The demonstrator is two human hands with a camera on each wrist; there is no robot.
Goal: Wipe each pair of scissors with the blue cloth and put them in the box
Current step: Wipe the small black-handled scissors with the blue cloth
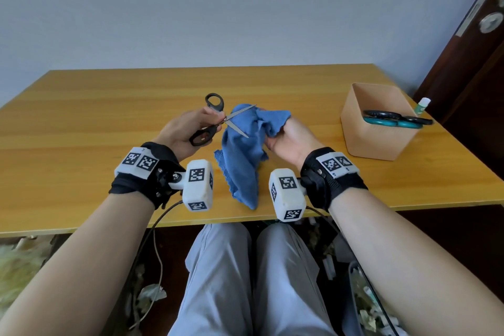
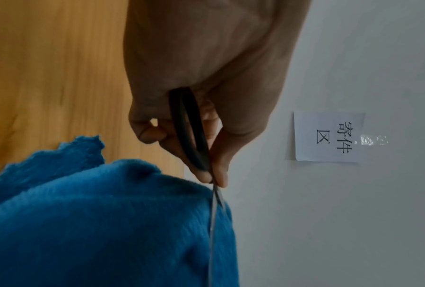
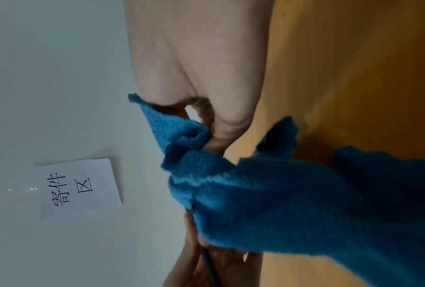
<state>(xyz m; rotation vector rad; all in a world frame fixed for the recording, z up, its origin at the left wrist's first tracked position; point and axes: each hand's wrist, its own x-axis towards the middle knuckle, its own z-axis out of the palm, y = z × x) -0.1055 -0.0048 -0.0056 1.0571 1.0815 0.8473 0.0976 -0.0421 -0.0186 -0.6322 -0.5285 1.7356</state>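
Note:
My left hand (image 1: 191,128) grips a pair of black-handled scissors (image 1: 215,117) near the pivot, its blades spread apart over the table. In the left wrist view the fingers (image 2: 206,170) pinch the black handle (image 2: 191,132) with a thin blade running down along the cloth (image 2: 108,223). My right hand (image 1: 289,136) holds the blue cloth (image 1: 245,150) bunched at its top, touching the blades; its lower end hangs to the table. The right wrist view shows the fingers (image 3: 216,136) curled round the cloth (image 3: 280,203). A tan box (image 1: 379,142) at right holds other scissors (image 1: 395,118).
The wooden table (image 1: 109,117) stands against a pale wall. A small white and green bottle (image 1: 422,106) stands behind the box, next to a dark wooden door (image 1: 469,63). A paper label (image 2: 329,137) is taped to the wall. My legs are under the table's front edge.

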